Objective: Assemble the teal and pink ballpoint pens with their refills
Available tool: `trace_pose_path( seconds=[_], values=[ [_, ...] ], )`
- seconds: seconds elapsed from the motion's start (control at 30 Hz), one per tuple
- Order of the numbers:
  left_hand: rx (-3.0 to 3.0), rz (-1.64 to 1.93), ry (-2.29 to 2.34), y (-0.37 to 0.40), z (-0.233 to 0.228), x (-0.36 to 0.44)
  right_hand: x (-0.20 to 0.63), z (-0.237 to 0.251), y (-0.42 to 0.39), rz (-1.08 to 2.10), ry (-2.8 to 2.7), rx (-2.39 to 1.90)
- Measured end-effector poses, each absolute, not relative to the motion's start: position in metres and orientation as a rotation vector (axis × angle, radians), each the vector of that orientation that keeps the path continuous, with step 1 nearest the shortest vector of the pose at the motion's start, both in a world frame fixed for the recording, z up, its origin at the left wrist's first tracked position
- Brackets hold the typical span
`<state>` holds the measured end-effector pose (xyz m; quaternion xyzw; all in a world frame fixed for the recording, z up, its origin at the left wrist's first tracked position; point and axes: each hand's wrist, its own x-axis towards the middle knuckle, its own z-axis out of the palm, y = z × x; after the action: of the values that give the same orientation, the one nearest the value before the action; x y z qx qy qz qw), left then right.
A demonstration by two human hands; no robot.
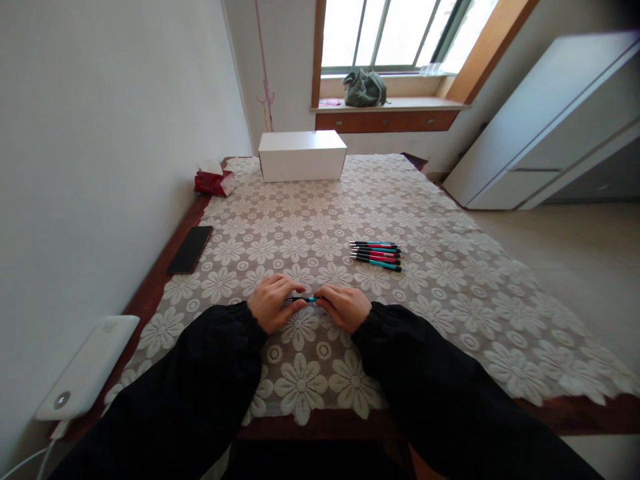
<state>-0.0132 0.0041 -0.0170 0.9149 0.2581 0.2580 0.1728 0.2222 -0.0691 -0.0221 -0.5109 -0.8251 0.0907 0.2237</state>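
On the far left, a white wall runs right along the left edge of the table [150, 293], so there is no room to move on that side. A white power bank [85, 367] lies at the near left corner with a white cable coming out of it, and a black phone [190, 249] lies farther up the same edge. A red tissue pack [214, 181] sits near the far left corner, just beside a white box [302, 155] at the far end. A lace cloth with white flowers [450, 293] covers most of the table top. The middle of the cloth is bare, so there is open room in front of the hands. The left hand [273, 303] rests low on the cloth near the front edge, fingers curled, pinching one end of a teal pen [306, 299]. The pen lies flat and sideways between both hands. The right hand [346, 308] pinches the other end, its fingers bent the same way. Both arms in black sleeves come in from the front edge and meet in the middle. To the right and a bit farther away lies a small pile of pens [376, 255], teal and pink ones, side by side, apart from the hands. The right half of the cloth is bare up to the right edge, with open floor and a white cupboard [550, 127] beyond.
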Motion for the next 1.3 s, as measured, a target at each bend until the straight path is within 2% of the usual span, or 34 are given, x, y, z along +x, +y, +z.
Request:
trace_pose_path(
  seconds=[0.83,1.3],
  values=[
    [2.606,0.759,0.691,0.006,-0.017,-0.013,0.222,-0.026,-0.069,0.228,-2.285,-1.41],
    [2.565,0.784,0.888,0.002,-0.008,-0.014,0.225,-0.021,-0.068,0.238,-2.216,-1.404]
  ],
)
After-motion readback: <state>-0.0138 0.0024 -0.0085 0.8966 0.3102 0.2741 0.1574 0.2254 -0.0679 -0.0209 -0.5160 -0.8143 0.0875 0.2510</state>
